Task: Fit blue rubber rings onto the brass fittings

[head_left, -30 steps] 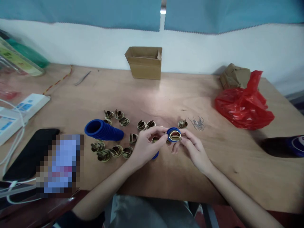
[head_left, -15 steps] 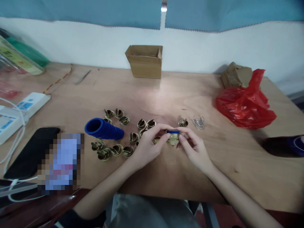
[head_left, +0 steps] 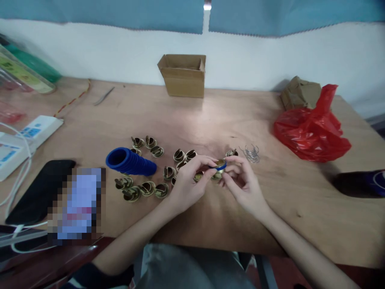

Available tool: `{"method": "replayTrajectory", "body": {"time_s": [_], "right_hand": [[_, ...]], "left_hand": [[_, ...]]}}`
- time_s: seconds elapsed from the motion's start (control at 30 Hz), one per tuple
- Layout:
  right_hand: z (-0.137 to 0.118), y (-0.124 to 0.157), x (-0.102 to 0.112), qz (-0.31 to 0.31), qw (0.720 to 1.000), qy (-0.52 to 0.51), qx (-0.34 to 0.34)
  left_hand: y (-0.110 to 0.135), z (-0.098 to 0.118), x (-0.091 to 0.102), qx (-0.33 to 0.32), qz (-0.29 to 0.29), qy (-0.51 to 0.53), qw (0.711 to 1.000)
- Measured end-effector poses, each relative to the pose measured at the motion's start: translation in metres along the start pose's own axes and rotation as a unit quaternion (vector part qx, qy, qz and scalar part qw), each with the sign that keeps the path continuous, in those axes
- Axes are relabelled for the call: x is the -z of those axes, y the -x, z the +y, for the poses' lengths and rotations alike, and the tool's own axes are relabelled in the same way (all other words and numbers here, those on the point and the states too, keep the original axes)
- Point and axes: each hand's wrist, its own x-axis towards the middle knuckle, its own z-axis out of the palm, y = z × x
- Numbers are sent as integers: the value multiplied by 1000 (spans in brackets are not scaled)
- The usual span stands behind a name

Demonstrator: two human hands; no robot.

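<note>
A round, gold-coloured metal fitting banded by a blue ring (head_left: 221,165) was held between the left hand (head_left: 191,182) and the right hand (head_left: 246,182). The grip of each hand was narrow, the fitting being pinched from both sides by thumbs and fingers. It was held over the near half of the wooden tabletop (head_left: 333,224), midway between the left and right edges; its height above the wood could not be judged.

Loose gold-coloured metal fittings (head_left: 147,189) were spread to the left of the hands, around a tilted stack of blue rings (head_left: 132,162). Just beyond the right hand, a small heap of curved silver wires (head_left: 251,154) was seen.

A broad span of bare wood was left between the hands and the open brown cardboard box (head_left: 184,82), which was set at the far edge. Another was left towards the near right corner. The far right corner was taken up by a knotted red plastic bag (head_left: 311,134), and the left edge was crowded by a white power strip (head_left: 28,142) and a black phone (head_left: 40,192).
</note>
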Motion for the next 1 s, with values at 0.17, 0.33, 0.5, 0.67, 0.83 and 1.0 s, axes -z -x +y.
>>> {"method": "replayTrajectory", "body": {"time_s": [0.17,0.33,0.5,0.67,0.83,1.0], "right_hand": [[0,5,4,87,987,134,33],[-11,3,22,190,914,334,129],[-21,-9,62,173,871,450,94],[-23,-14,89,115,836,528,101],[-24,-14,92,40,841,533,85],[-18,-14,93,-18,838,543,49]], "left_hand": [[-1,3,-1,-15,-13,-43,999],[-3,8,3,-58,-28,-114,991],[-9,15,17,-77,-52,-199,976],[-18,33,48,5,-140,-228,964],[-5,51,75,143,-286,-303,897],[29,55,59,119,-233,-455,851]]}}
